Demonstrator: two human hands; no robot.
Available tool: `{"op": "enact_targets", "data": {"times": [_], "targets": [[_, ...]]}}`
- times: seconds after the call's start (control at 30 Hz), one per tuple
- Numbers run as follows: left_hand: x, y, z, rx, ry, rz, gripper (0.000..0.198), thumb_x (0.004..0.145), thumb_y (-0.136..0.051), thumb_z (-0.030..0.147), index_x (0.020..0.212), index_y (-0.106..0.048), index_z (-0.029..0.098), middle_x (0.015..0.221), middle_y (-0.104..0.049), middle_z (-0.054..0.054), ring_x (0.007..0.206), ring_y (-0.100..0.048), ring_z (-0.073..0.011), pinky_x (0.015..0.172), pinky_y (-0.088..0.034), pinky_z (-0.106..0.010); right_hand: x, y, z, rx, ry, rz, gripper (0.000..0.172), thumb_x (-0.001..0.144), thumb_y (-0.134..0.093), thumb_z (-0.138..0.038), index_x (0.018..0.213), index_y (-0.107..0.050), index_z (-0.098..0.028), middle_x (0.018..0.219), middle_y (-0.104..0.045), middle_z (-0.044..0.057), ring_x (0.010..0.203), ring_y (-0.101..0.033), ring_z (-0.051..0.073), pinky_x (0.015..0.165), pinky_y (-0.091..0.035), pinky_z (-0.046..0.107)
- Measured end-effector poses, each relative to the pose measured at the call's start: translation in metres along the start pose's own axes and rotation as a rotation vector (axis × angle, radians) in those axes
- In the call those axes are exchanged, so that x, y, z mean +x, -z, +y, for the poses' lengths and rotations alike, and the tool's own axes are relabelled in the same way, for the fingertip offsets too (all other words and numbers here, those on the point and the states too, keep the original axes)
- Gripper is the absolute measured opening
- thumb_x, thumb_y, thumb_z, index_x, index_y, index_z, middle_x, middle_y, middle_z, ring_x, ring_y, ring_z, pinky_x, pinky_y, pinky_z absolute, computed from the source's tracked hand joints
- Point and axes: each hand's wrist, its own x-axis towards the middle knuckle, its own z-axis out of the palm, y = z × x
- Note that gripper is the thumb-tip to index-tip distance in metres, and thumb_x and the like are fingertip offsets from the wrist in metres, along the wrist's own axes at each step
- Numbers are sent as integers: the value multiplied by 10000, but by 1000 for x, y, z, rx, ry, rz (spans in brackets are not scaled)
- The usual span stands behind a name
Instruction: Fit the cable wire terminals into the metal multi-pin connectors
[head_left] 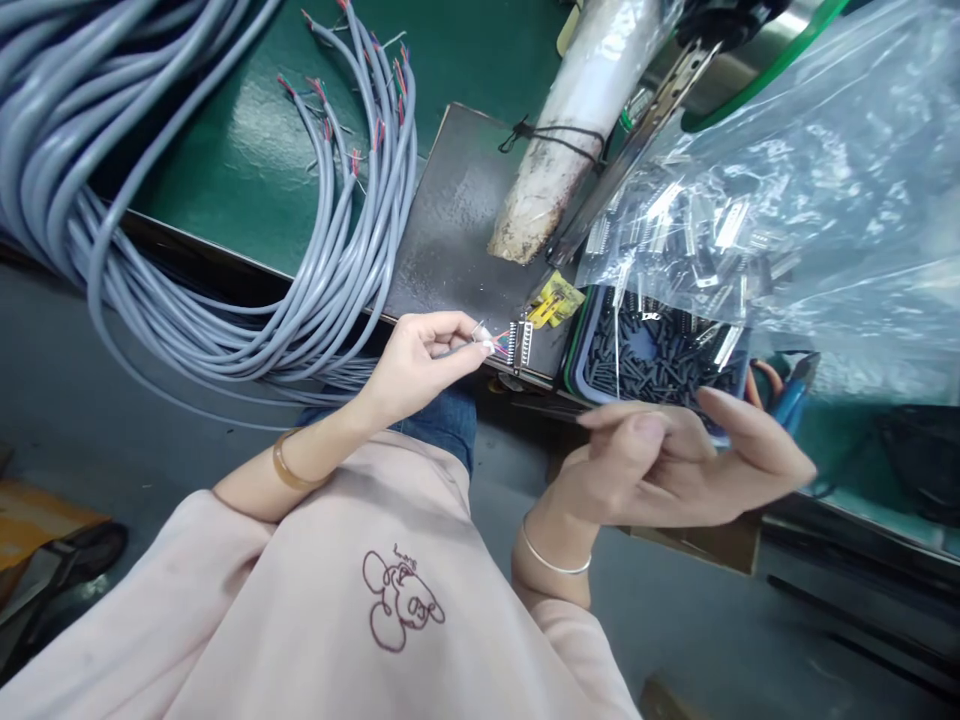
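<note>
My left hand (420,365) pinches the stripped end of a grey cable (480,345), its coloured wires held against a small metal connector (520,343) at the bench edge. My right hand (675,465) hovers lower right, fingers pressed together around a thin dark tool (551,410) that points left toward the connector. A blue tray (652,355) of small black parts sits just beyond my right hand.
A thick bundle of grey cables (150,150) loops over the green bench at left, stripped ends fanned out. A dark plate (457,220), a wrapped handle (570,130) and a clear plastic bag of parts (810,170) fill the back right. Blue-handled pliers (791,395) lie right.
</note>
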Motion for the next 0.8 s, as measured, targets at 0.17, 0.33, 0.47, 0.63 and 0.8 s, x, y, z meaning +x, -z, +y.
{"op": "enact_targets", "data": {"times": [0.17,0.33,0.47,0.63,0.8], "targets": [[9,0,5,2,0,36,146,746,-750,258,725,-676,134,722,-687,-10,657,-603,-86,647,-503,-205,-8,-4,7,3,-16,-302,181,917,-672,-140,1063,-671,-248,930,-777,-23,766,-780,160,629,-639,272],[16,-6,12,79,-87,86,137,759,-692,218,663,-628,145,658,-632,6,605,-547,-74,589,-451,-192,-5,-15,8,-106,135,-458,132,884,-697,-113,918,-634,-224,1046,-796,37,956,-776,173,811,-631,292],[21,-9,14,205,-143,141,150,768,-665,204,642,-596,160,592,-553,22,548,-470,-71,526,-380,-203,0,-23,9,-99,113,-436,131,891,-684,-125,896,-615,-236,1019,-800,26,920,-780,172,795,-632,300],[23,-9,20,270,-174,177,146,775,-649,197,647,-585,166,587,-514,26,542,-437,-71,513,-357,-208,4,-25,8,-94,94,-448,111,895,-678,-135,893,-638,-240,1029,-800,42,919,-781,196,799,-650,343],[22,-11,29,300,-188,173,151,780,-644,200,647,-583,167,576,-478,29,532,-383,-68,482,-310,-204,5,-24,5,-124,60,-440,79,905,-676,-176,881,-663,-250,1046,-798,45,927,-784,223,806,-671,388]]}}
